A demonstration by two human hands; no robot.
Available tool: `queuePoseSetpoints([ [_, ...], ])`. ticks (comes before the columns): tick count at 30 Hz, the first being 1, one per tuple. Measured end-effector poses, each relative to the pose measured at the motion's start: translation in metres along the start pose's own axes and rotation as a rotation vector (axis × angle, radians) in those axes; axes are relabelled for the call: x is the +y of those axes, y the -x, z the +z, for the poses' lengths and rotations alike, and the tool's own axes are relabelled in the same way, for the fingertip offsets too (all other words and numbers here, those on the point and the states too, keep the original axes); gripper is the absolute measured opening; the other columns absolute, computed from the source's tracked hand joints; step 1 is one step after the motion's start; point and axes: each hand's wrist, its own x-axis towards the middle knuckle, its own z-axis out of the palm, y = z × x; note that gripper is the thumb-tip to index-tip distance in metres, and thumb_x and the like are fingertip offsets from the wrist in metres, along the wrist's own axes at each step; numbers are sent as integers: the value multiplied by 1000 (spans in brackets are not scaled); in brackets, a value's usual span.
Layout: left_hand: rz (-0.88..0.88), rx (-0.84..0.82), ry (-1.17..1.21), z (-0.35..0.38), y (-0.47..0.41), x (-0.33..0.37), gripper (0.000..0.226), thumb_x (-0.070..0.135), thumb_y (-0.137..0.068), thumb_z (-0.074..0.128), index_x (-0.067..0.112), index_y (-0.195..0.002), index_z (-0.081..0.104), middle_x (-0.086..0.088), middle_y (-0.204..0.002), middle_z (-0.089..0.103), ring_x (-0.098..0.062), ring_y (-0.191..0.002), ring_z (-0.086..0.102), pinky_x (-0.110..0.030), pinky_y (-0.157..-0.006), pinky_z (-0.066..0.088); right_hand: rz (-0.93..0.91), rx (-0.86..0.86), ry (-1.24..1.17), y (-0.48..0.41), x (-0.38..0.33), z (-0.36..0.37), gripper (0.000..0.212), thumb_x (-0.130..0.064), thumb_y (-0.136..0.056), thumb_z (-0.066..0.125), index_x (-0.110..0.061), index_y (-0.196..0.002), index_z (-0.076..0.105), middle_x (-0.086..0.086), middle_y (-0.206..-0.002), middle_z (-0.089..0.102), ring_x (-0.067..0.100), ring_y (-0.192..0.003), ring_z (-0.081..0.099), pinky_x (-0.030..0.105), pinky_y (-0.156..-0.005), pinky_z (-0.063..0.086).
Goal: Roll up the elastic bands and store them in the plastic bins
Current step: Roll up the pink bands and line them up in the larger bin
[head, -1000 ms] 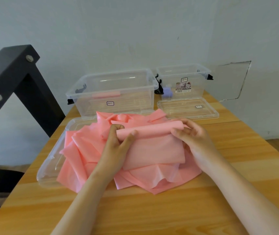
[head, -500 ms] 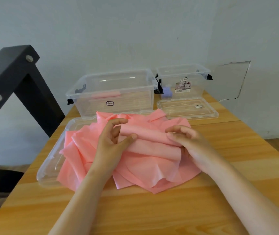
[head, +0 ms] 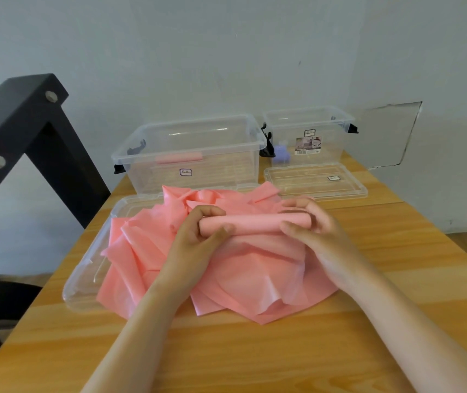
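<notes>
Wooden table (head: 255, 350), pink elastic bands (head: 255, 279) piled up, two clear bins at the back.
We've got our left hand (head: 195, 245) and right hand (head: 311, 236) both clamped on the rolled pink band (head: 255, 224), just above the pile.

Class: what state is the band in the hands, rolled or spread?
Rolled. The band forms a tight tube held at its ends by the left hand and right hand, above the loose pile.

Pink band roll (head: 255, 224) lies level above loose pink bands (head: 255, 279); two clear bins (head: 192, 154) behind.
</notes>
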Motion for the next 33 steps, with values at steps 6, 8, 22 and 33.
queuePoseSetpoints([
  [6,-26,55,30,0,0,-1,21,20,-87,71,16,-101,55,7,-89,56,-4,-75,53,-15,-62,46,-6,157,-27,0,0,2,30,-14,-83,71,-14,-110,59,0,-97,74,12,-89,68,26,-77,53],
  [8,-11,54,-16,4,1,-1,13,16,-92,61,11,-103,55,7,-89,56,-1,-73,53,-12,-62,44,-8,216,-54,0,3,5,31,-15,-82,72,-17,-107,54,-6,-88,75,10,-87,69,29,-81,52],
  [22,94,68,-34,7,2,2,20,7,-89,63,9,-108,56,9,-102,60,1,-90,57,-13,-75,46,-69,337,-88,-1,7,9,11,-21,-84,70,-17,-85,60,0,-82,72,13,-76,67,27,-65,49],
  [33,15,112,24,0,2,1,17,22,-88,68,20,-102,59,5,-97,63,-8,-82,60,-22,-69,51,-150,324,-32,5,1,12,9,-18,-83,71,-17,-76,65,-14,-70,70,-3,-66,63,13,-59,48],
])
